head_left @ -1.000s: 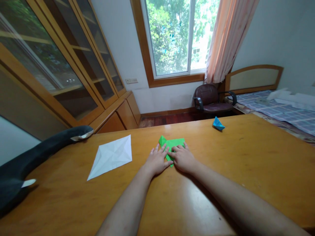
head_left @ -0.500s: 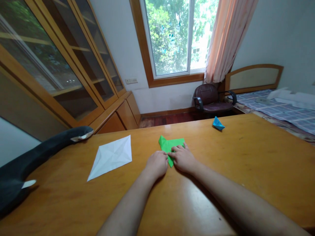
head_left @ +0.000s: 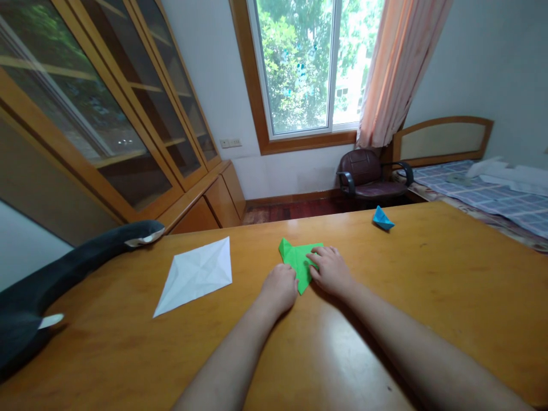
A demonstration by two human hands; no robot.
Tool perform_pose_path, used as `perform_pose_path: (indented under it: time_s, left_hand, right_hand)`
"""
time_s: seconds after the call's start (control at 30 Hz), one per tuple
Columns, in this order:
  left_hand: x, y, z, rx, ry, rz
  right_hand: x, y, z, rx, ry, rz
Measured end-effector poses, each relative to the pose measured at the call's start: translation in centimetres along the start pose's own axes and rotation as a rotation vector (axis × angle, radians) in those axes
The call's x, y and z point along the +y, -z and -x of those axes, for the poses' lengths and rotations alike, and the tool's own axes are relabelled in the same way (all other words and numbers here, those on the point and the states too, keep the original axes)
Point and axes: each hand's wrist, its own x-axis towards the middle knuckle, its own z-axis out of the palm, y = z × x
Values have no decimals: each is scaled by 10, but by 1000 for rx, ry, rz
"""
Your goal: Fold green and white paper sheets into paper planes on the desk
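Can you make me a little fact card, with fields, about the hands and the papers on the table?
Left-hand grip: curled at the near-left edge of the folded bright-green paper, fingertips hidden
Right-hand grip: fingers on the green paper's right side
Left of both hands: creased, four-sided white paper
Beyond the right hand: small, pointed, folded blue paper
Surface: glossy yellow-brown wooden table

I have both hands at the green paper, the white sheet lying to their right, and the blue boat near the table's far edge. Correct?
No: the head view shows the white sheet left of the left hand. The rest holds.
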Motion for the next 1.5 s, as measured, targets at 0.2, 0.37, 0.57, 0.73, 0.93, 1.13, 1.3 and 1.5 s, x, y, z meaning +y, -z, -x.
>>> perform_pose_path:
  time_s: [0.2, 0.37, 0.57, 0.73, 0.93, 1.13, 1.3, 1.5]
  left_hand:
    - [-1, -1, -1, 1, -37, -7]
    - [-3, -4, 0, 22, -53, -14]
    - [-3, -3, 0, 13, -35, -37]
    - [-5, 0, 1, 31, 3, -74]
    - [-7, 1, 0, 39, 60, -102]
    - [-8, -1, -4, 45, 103, -86]
    - [-11, -6, -8, 57, 102, -38]
    - [-16, -11, -8, 90, 60, 0]
  right_hand:
    - [13, -2, -4, -92, 45, -57]
    - [11, -4, -3, -88, 70, -69]
    - [8, 1, -4, -148, 56, -8]
    - [3, 5, -2, -153, 41, 35]
    - [-9, 10, 6, -172, 105, 32]
    - [-22, 9, 10, -169, 264, -61]
    - [-26, 10, 11, -152, 335, -125]
    - [-23, 9, 11, -175, 300, -152]
